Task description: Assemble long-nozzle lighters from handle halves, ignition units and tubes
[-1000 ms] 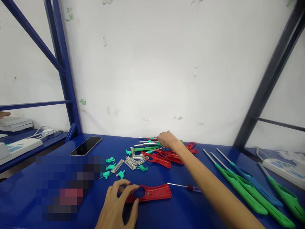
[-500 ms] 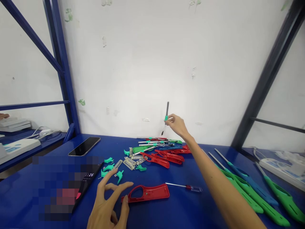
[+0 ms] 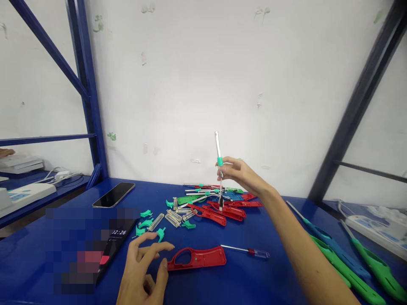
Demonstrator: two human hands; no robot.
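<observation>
R hand [image 3: 238,173] pinches metal tube [image 3: 218,145] approx. upright. Red shell [image 3: 210,257] lies lengthwise L–R, nearer L hand [image 3: 138,269], fingers parted, contact unclear.

The screwdriver [image 3: 252,251] lies right of the handle shell [image 3: 208,257].

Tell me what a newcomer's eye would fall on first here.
Probably the silver tube with a green collar, held nearly upright by the right hand in front of the white wall. Next, likely the red handle shell lying on the blue table beside the left hand. Then the long green-handled tools toward the picture's right edge.
</observation>
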